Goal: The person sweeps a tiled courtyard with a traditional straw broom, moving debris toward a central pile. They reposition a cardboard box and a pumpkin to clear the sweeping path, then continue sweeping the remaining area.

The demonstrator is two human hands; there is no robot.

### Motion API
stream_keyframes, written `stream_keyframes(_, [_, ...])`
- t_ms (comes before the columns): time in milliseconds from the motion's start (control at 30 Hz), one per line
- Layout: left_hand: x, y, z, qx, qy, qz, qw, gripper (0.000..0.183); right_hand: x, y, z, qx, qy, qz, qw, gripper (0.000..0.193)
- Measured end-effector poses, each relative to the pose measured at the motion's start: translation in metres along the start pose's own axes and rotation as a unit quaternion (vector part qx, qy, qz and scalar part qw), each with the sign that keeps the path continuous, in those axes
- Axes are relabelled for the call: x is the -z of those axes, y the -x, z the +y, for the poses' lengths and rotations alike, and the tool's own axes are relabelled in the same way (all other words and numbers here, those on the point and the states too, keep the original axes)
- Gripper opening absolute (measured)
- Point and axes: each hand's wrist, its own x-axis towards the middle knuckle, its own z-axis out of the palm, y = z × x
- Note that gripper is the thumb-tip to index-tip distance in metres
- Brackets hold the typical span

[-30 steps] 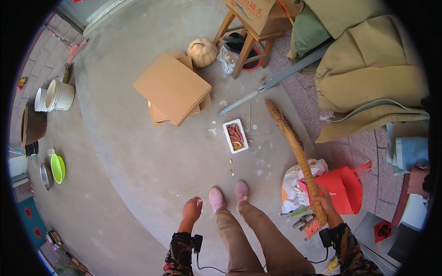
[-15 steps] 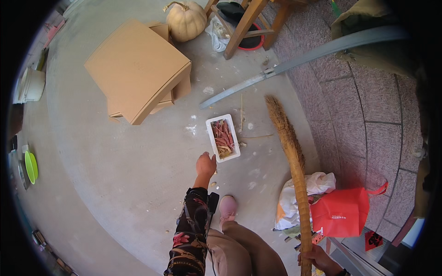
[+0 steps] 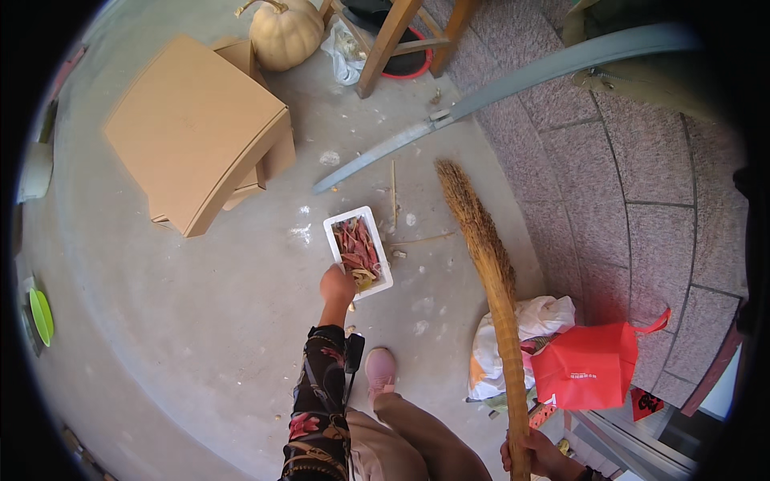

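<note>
A white foam tray [image 3: 386, 276] lies on the concrete floor ahead of me, holding reddish, dried-looking strips [image 3: 358, 245] and some yellowish scraps. My left hand [image 3: 338, 284] is closed at the tray's near left rim; its fingertips are partly hidden inside the edge. In my right hand [image 3: 536, 454], at the lower right, is the thick handle of a straw broom [image 3: 507, 321]. The broom points away from me, its bristly head up and to the left of my grip.
Cardboard boxes [image 3: 196, 128] are stacked at the left, beside a pale pumpkin [image 3: 286, 36]. A grey metal strip [image 3: 377, 156] crosses the floor beyond the tray. A red bag [image 3: 584, 365] and white sack [image 3: 549, 317] stand at the right. Thin stalks [image 3: 394, 192] lie near the tray.
My left hand has reached the tray's rim and closed on it. The tray looks slightly turned. The whole view has shifted; the right hand still holds the broom.
</note>
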Motion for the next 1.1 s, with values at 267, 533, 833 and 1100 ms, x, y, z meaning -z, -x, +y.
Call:
stream_keyframes(267, [0.1, 0.141, -0.091, 0.01, -0.003, 0.042, 0.999, 0.033, -0.059, -0.014, 0.015, 0.055, 0.111, 0.087, 0.989, 0.022])
stream_keyframes(533, [0.192, 0.331, -0.222, 0.113, -0.043, 0.107, 0.987, 0.034, -0.065, 0.016, 0.077, 0.001, 0.305, 0.1, 0.947, 0.021])
stream_keyframes(833, [0.244, 0.467, -0.292, 0.198, -0.084, 0.092, 0.972, 0.029, -0.048, 0.105, 0.108, 0.084, 0.272, 0.048, 0.957, 0.028])
stream_keyframes(1100, [0.262, 0.482, -0.288, 0.236, -0.059, 0.061, 0.968, 0.027, -0.085, 0.029, 0.019, 0.227, 0.107, 0.091, 0.964, 0.018])
